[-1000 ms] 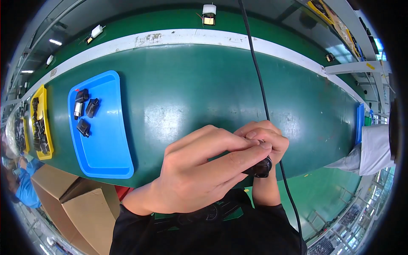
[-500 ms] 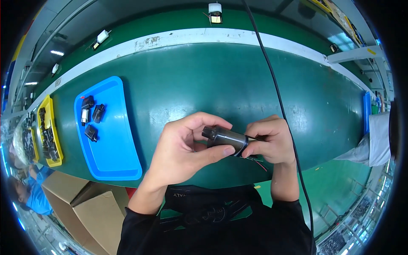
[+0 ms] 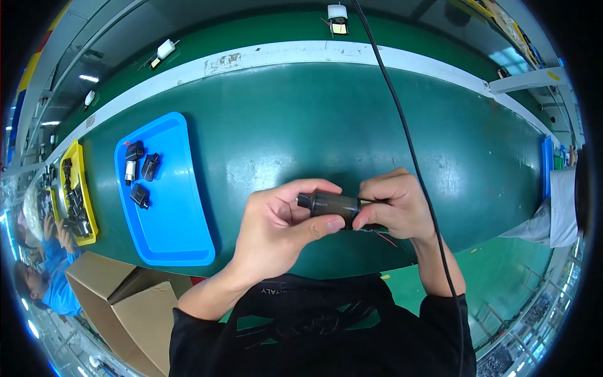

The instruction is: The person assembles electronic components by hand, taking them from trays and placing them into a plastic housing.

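My left hand [image 3: 276,229] is closed around a dark, see-through cylindrical housing [image 3: 334,206], with the thumb along its near side and the fingers behind. The housing lies nearly level, its narrow stepped end toward the left. At its other end my right hand [image 3: 396,204] is closed, thumb and curled fingers pinching the rim. What lies between those fingertips is mostly hidden. Thin wires [image 3: 384,238], one of them red, poke out below the right hand.
At left stands a blue tray [image 3: 182,234] with several black housings [image 3: 151,166]; beyond it is a yellow tray [image 3: 92,217] of dark parts. A black cable [image 3: 402,116] hangs past my right hand. White-topped units [image 3: 338,19] sit behind the white rail. A cardboard box [image 3: 147,314] and another person [image 3: 53,289] are lower left.
My right hand has closed in against the housing's end, hiding the dark rim and gap seen before. White-topped units behind the rail have shifted right. The other person's hands have risen by the yellow tray.
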A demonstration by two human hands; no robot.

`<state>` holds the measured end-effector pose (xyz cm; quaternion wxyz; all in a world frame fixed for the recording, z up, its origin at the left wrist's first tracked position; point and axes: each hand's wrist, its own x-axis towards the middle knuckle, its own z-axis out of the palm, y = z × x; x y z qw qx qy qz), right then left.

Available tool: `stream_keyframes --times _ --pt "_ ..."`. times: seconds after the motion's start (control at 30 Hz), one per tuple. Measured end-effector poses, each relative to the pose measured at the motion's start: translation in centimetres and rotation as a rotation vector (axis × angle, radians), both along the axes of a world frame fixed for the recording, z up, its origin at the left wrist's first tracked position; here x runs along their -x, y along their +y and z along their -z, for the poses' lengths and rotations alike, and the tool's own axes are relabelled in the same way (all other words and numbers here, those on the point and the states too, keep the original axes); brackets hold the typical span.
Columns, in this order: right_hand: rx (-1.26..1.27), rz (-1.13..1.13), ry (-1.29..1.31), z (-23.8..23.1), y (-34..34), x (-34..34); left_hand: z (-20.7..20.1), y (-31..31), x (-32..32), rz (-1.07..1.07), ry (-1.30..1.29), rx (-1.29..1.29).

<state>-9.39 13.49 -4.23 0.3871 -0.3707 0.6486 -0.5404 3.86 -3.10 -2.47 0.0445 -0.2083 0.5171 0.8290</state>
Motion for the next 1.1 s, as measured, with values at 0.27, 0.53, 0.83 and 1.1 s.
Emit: stream_keyframes --times 0.27,0.53,0.83,1.1 --pt "-0.033 -0.095 -0.187 -0.4 -2.5 1.0 -1.0 -1.3 -0.1 -0.035 -0.003 0.064" --pt "-0.236 0.079 -0.182 2.6 -7.1 4.2 1.7 -5.6 -1.0 -0.311 -0.047 0.619" --pt "-0.29 0.37 0.532 4.0 -16.7 14.0 3.8 -12.4 -10.0 -0.815 -0.129 0.798" --pt "-0.946 0.694 0.998 2.2 -16.7 18.9 3.7 -13.9 -17.3 -0.96 -0.35 1.056"
